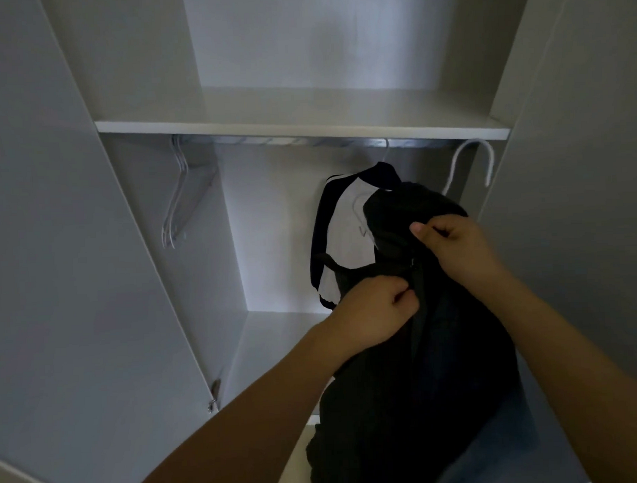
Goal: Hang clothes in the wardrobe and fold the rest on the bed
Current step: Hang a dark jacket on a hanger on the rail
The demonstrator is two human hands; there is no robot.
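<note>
A black garment (419,375) hangs in front of the open white wardrobe (298,126), held up by both hands. My left hand (373,311) pinches its front edge near the middle. My right hand (454,247) grips the cloth higher up, near the shoulder. A white hanger hook (469,163) sticks out above the black garment, just below the rail (288,139). Behind it, a white and dark navy top (345,233) hangs on the rail from a wire hanger.
Several bare wire hangers (174,199) hang at the rail's left end. A shelf runs above the rail. The wardrobe's left door (75,249) stands open, and its right side panel (577,160) is close to my right arm.
</note>
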